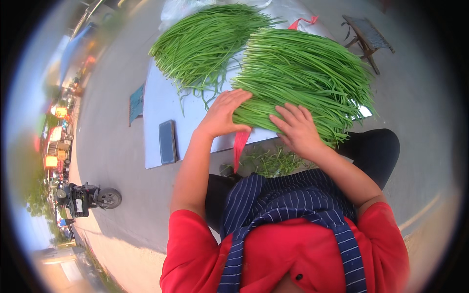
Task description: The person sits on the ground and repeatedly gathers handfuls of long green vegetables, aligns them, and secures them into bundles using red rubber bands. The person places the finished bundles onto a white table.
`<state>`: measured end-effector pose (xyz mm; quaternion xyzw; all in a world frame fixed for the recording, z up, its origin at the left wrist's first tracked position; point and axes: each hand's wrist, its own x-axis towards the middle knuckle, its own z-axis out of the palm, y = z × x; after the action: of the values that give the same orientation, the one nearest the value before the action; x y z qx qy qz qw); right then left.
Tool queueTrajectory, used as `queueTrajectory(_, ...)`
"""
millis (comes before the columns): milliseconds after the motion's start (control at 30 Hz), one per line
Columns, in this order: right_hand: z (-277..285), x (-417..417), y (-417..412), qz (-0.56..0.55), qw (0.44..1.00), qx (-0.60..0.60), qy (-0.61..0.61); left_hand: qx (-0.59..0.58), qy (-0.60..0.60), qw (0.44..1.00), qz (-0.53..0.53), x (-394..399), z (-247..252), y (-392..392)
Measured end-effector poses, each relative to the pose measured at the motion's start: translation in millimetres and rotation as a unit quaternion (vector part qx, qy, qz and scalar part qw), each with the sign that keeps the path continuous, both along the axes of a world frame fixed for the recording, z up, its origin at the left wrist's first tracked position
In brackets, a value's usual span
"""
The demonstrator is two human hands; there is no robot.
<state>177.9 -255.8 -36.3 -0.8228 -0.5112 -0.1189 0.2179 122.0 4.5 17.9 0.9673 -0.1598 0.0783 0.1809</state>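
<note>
A thick layer of garlic chives (293, 69) lies on the right of the white table top (187, 113), pale cut ends to the left. My left hand (225, 111) wraps the pale ends of the nearest bunch, fingers over the top and thumb on the near side. With fingers apart, my right hand (298, 128) rests on the leaves of that bunch. A red strip (242, 146) hangs from the table edge below my left thumb. Farther back on the left sits a looser pile of garlic chives (209, 44), some blades straggling towards me.
A smartphone (167, 142) lies near the table's left corner. Green trimmings (278, 163) litter the ground below the near edge. Another red strip (304, 22) and clear plastic (176, 13) are at the back. A folding stool (368, 34) stands right, a motorbike (88, 197) left.
</note>
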Motion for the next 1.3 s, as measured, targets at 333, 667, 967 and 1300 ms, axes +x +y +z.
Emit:
queueTrajectory(333,12.2,35.2,1.9,0.026,0.991,-0.055,-0.117,-0.509,-0.016,0.843,0.173,4.6,-65.8,25.3)
queueTrajectory(667,34.1,3.9,3.0,0.076,0.987,-0.137,-0.044,-0.308,-0.017,0.883,0.354,12.0,-67.0,75.5)
queueTrajectory(967,72.2,14.3,61.4,0.153,0.988,-0.025,-0.003,-0.407,-0.033,0.853,0.325,-16.3,-64.0,98.9)
queueTrajectory(1300,55.4,93.6,295.4,0.214,0.974,0.061,-0.030,-0.448,-0.171,0.828,0.291,6.3,-76.7,109.7)
